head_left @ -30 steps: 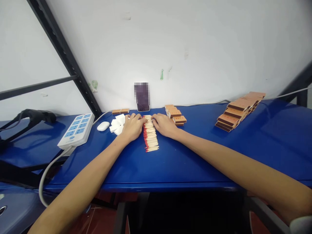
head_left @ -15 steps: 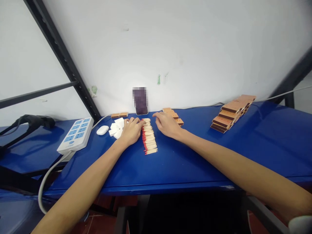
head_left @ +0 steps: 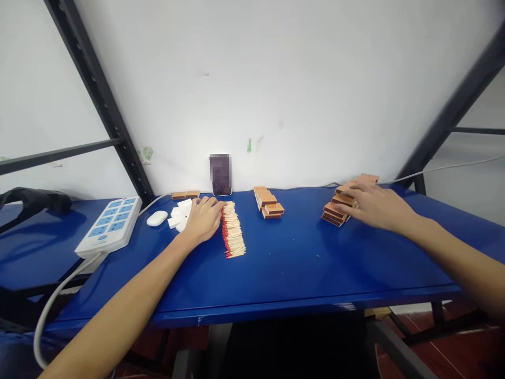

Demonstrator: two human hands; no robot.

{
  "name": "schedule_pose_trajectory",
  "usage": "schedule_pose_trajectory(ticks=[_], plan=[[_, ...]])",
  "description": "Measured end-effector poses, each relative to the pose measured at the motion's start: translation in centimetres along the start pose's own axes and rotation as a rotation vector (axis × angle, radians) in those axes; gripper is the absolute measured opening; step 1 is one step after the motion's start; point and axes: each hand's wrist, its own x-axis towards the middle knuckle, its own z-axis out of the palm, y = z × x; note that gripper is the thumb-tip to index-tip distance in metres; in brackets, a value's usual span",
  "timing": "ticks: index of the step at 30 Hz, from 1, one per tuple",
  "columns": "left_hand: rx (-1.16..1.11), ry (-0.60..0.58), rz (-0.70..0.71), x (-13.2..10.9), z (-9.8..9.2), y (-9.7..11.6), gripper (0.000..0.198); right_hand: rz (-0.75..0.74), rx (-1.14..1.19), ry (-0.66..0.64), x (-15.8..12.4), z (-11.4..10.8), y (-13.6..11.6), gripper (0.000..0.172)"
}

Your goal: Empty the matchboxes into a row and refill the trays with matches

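Observation:
My left hand (head_left: 203,218) rests on the blue table, fingers spread and slightly bent. Under and beside it lie several small white card pieces (head_left: 179,213), partly covered by the hand. Its fingertips are at the upper left end of a long row of red-headed matches (head_left: 233,231), laid side by side. At the right, my right hand (head_left: 373,205) reaches over a leaning stack of brown matchboxes (head_left: 335,210). Its thumb and fingers are apart and touch the upper boxes; the hand hides part of the stack.
A smaller group of matchboxes (head_left: 268,202) sits mid-table, and two more matchboxes (head_left: 185,195) lie by the wall. A phone (head_left: 221,176) leans on the wall. Left are a white earbud case (head_left: 157,218) and a power strip (head_left: 110,223). Shelf posts (head_left: 102,105) flank the table.
My right hand has moved from beside the matches far right to the matchbox stack, uncovering the middle group of boxes. My left hand stays by the matches. The view has shifted slightly.

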Motion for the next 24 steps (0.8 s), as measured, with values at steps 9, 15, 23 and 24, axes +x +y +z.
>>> schedule_pose_trajectory(ticks=[9, 15, 23, 24], plan=[[-0.045, 0.036, 0.057, -0.6, -0.6, -0.2, 0.033, -0.122, 0.024, 0.047, -1.3, 2.1, -0.2, 0.036], [-0.133, 0.025, 0.145, -0.7, -0.9, 0.5, 0.032, -0.103, 0.045, 0.066, -2.2, 2.3, -0.1, 0.035], [-0.248, 0.146, 0.151, -0.6, -0.8, 1.2, 0.033, -0.274, 0.425, 0.328, -4.0, -1.2, -5.3, 0.032], [-0.259, 0.164, 0.157, -0.6, -0.9, 1.3, 0.033, -0.339, 0.476, 0.342, -3.9, -1.7, -6.3, 0.029]])
